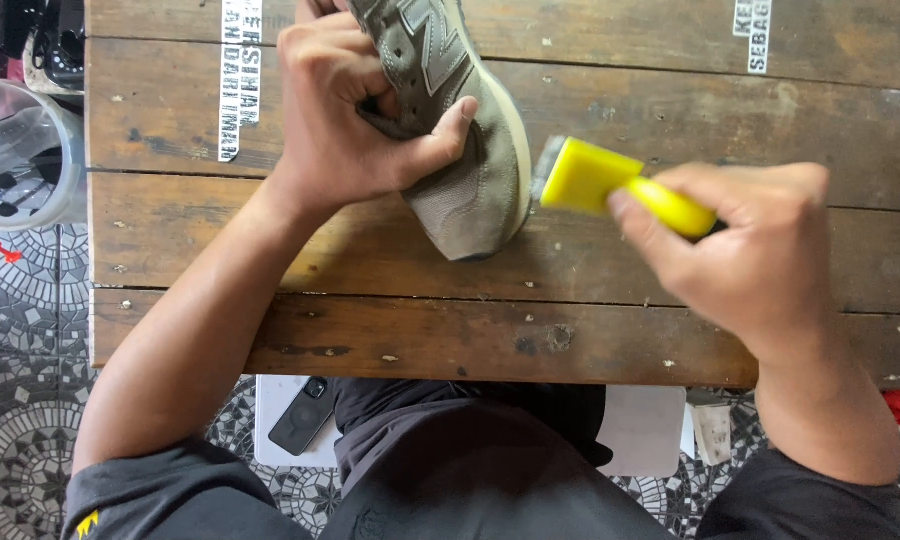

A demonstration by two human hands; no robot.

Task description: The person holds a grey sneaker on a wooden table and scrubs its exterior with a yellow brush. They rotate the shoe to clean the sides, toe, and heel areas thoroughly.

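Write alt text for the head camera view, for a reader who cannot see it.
Seen from above, a person's left hand grips a grey-green sneaker on a worn wooden table, while the right hand holds a yellow brush at the edge of its sole. A clear plastic container stands to the left, and a dark phone lies below the table.

Worktop: rough, weathered dark wood planks, matt, scuffed and flecked, with peeling white printed strips near the far edge. Shoe: grey-olive mesh cloth and matt suede-like panels, with a smooth pale rubber sole rim. Brush: glossy yellow plastic body and handle, pale bristles at its head; beyond the worktop's left edge, a clear plastic tub and patterned mosaic floor tiles.
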